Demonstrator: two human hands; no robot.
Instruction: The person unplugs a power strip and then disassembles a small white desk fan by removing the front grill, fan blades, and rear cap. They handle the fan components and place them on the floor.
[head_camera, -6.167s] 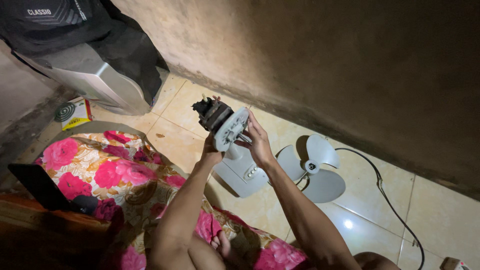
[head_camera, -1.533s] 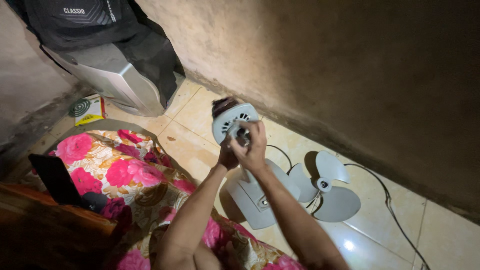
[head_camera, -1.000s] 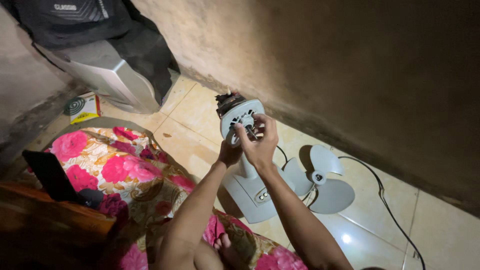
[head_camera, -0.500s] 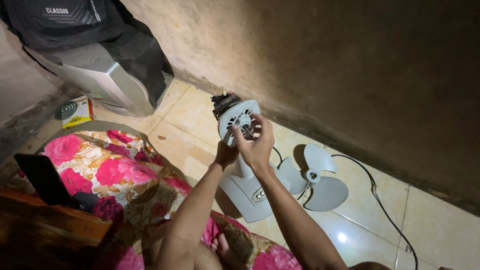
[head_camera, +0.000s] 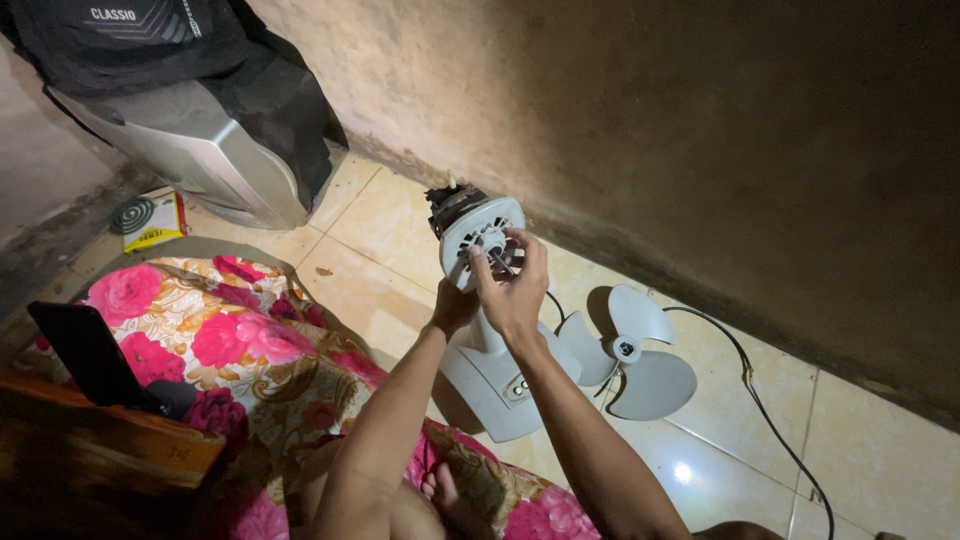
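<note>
Fan motor (head_camera: 478, 235) held up at frame centre, above the tiled floor (head_camera: 380, 270), round pale front plate facing the camera, dark windings showing behind at its upper left. Sits on top of the grey fan stand (head_camera: 490, 365), which leans from the floor up to the hands.

Left hand (head_camera: 455, 305) clenched around the neck just under the motor, taking the weight. Right hand (head_camera: 512, 285) up on the front plate, fingertips (head_camera: 480, 262) pinched on the thin shaft at the middle of the plate. Cannot tell whether anything small sits between them.

Detached three-blade fan blade (head_camera: 625, 350) flat on the tiles, right of centre, just beside the stand base. Black power cord (head_camera: 760, 400) loops from behind the stand along the wall (head_camera: 650, 130) to the lower right; far end out of frame, plugged or not unknown.

Risks, as a judgement:
- Live cord plus exposed windings: shock if a finger strays behind the plate.
- One-hand support at the neck: slip of the left hand drops the motor onto the tiles or the blade, cracked plastic likely.
- Side load from the pinch could bend the shaft.
- Dim light, small fasteners easy to lose on the floral cloth (head_camera: 230, 340) at lower left.
</note>
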